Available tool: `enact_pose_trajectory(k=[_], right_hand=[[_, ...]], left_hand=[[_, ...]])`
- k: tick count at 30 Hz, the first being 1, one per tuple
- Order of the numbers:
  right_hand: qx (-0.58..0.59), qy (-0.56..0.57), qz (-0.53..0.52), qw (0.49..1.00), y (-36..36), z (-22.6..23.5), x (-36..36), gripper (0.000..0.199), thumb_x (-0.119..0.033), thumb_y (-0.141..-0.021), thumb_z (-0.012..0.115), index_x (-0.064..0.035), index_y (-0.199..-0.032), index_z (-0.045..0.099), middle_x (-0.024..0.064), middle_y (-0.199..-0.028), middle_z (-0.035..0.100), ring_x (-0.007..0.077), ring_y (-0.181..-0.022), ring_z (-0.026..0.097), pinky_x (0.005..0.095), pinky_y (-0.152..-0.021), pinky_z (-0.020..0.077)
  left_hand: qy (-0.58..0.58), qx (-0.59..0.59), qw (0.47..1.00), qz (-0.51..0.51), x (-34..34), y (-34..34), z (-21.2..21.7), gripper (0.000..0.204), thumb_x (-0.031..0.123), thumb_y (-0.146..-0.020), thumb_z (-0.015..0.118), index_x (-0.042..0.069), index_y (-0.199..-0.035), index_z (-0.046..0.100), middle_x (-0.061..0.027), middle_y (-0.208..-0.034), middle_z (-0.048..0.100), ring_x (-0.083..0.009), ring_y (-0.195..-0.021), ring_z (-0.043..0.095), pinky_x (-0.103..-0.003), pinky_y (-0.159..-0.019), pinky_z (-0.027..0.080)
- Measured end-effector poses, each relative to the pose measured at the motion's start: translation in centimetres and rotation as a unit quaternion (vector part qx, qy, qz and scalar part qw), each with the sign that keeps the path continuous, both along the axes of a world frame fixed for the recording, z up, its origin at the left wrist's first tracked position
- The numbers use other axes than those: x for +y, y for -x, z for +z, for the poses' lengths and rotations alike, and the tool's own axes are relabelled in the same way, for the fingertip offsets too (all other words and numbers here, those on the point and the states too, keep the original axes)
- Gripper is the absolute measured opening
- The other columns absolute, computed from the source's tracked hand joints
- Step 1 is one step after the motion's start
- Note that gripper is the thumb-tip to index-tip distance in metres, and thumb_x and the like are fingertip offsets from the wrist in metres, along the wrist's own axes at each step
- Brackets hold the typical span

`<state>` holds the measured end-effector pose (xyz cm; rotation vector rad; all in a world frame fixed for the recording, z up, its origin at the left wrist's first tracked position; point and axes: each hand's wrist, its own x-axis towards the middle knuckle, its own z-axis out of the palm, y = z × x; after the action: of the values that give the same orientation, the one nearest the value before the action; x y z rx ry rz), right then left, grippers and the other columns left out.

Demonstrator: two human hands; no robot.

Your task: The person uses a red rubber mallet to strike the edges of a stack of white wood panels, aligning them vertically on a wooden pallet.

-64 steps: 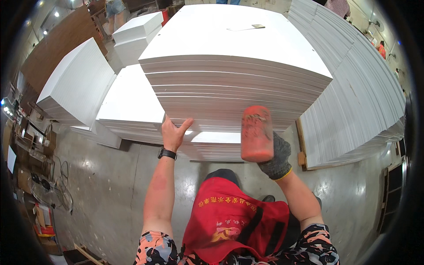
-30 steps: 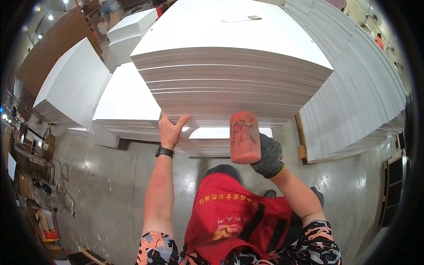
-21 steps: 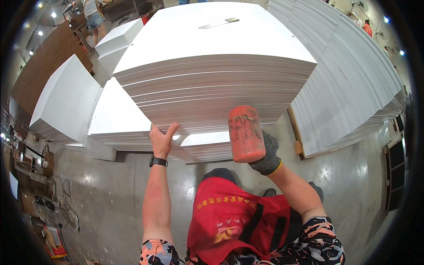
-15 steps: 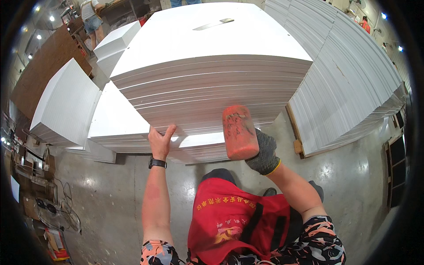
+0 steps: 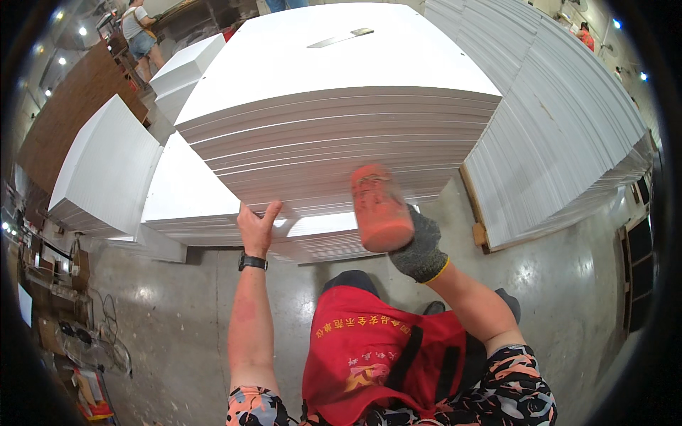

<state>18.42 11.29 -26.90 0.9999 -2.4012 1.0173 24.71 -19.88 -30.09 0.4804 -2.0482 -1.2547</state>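
My right hand (image 5: 422, 250), in a dark grey knitted glove, is closed around the hidden handle of a mallet (image 5: 383, 216). The mallet's worn red cylindrical head is blurred, close in front of the lower part of a tall stack of white boards (image 5: 341, 135). My bare left hand (image 5: 257, 227) rests at the stack's lower left near corner, thumb apart from the fingers, which are partly hidden against the boards. On top of the stack lies a flat, pale blade-like tool (image 5: 339, 38). Below is a lower layer of white boards (image 5: 327, 248).
A large stack of white boards (image 5: 561, 128) stands to the right on a wooden pallet (image 5: 477, 213). More board stacks (image 5: 106, 163) stand to the left. A fan (image 5: 96, 348) is on the floor at lower left. A person (image 5: 140, 35) stands at the far left.
The mallet and my right hand have moved slightly up and to the left, toward the stack. My left hand stays at the corner. The person at far left has shifted a little.
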Motion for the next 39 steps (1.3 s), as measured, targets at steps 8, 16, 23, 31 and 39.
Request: enact_pose_trajectory(k=[8, 16, 23, 31, 39], right_hand=[[-0.048, 0.175, 0.01, 0.983, 1.5, -2.2, -0.2, 0.053, -0.025, -0.067, 0.075, -0.0077, -0.115, 0.057, 0.0142, -0.094, 0.067, 0.0364, -0.085, 0.065, 0.0432, -0.072, 0.0521], [-0.108, 0.231, 0.0, 0.967, 1.4, -1.9, -0.2, 0.05, -0.02, -0.069, 0.074, -0.0086, -0.115, 0.057, 0.0139, -0.097, 0.067, 0.0362, -0.088, 0.065, 0.0416, -0.074, 0.0521], [0.093, -0.046, -0.088, 0.991, 2.3, -0.1, 0.8, 0.049, -0.017, -0.071, 0.074, -0.0083, -0.116, 0.057, 0.0093, -0.103, 0.066, 0.0271, -0.098, 0.063, 0.0384, -0.083, 0.0513], [0.063, 0.06, -0.074, 0.993, 3.0, -0.8, 0.6, 0.042, -0.018, -0.08, 0.064, -0.009, -0.121, 0.055, 0.008, -0.109, 0.064, 0.0242, -0.101, 0.061, 0.0389, -0.087, 0.0498], [-0.236, 0.346, 0.13, 0.899, 3.1, -1.7, 1.7, 0.04, -0.029, -0.097, 0.035, -0.0112, -0.132, 0.043, 0.0084, -0.133, 0.048, 0.0246, -0.119, 0.049, 0.0385, -0.1, 0.0427]], left_hand=[[-0.002, -0.013, 1.0, -0.004, -0.5, 0.0, -0.6, 0.058, 0.037, -0.076, 0.078, -0.005, -0.11, 0.056, -0.0148, -0.094, 0.067, -0.0233, -0.083, 0.064, -0.034, -0.077, 0.049], [-0.006, -0.011, 1.0, -0.011, -0.1, 0.2, -0.1, 0.059, 0.037, -0.076, 0.078, -0.005, -0.11, 0.056, -0.0155, -0.098, 0.066, -0.0239, -0.087, 0.064, -0.034, -0.079, 0.049], [-0.01, 0.011, 1.0, -0.024, -0.4, 0.2, -0.5, 0.058, 0.036, -0.077, 0.078, -0.004, -0.111, 0.055, -0.0149, -0.096, 0.067, -0.023, -0.086, 0.064, -0.034, -0.079, 0.049], [-0.022, 0.028, 0.999, -0.032, -0.1, 0.2, -0.4, 0.056, 0.033, -0.077, 0.078, -0.004, -0.112, 0.055, -0.0145, -0.098, 0.067, -0.0223, -0.086, 0.063, -0.033, -0.079, 0.049], [-0.03, 0.027, 0.999, -0.027, 0.1, 0.2, 0.0, 0.058, 0.034, -0.076, 0.078, -0.005, -0.112, 0.055, -0.0147, -0.098, 0.067, -0.0227, -0.086, 0.063, -0.033, -0.079, 0.049]])
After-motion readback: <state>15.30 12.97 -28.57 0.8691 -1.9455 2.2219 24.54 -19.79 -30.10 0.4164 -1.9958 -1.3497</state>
